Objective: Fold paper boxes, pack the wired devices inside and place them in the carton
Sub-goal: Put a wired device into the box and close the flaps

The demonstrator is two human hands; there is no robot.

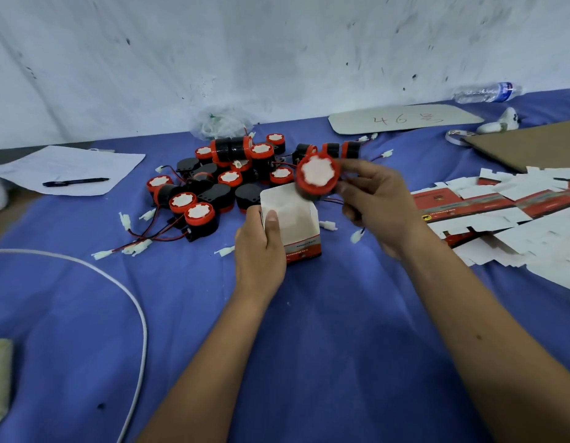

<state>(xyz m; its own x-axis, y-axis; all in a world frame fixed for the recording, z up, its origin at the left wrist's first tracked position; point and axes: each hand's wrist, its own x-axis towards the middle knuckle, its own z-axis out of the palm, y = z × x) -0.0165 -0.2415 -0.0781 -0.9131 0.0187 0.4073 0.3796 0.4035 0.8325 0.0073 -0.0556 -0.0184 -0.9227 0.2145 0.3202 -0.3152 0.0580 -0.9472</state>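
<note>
My left hand [260, 247] grips a small folded paper box [293, 219], white with a red band low on its side. The box stands upright on the blue cloth with its top open. My right hand [376, 203] holds a round wired device [317, 177], red and black with a white face, tilted just above the box's far right corner. Its red and black wires trail under my right hand. A pile of several like devices [219, 180] with white connectors lies behind the box.
Flat unfolded box blanks [513, 215] lie in a heap at the right, below a brown cardboard sheet [529, 145]. A paper with a black pen [75, 181] is at the left. A white cable [130, 295] curves near left. A water bottle [488, 92] lies far right.
</note>
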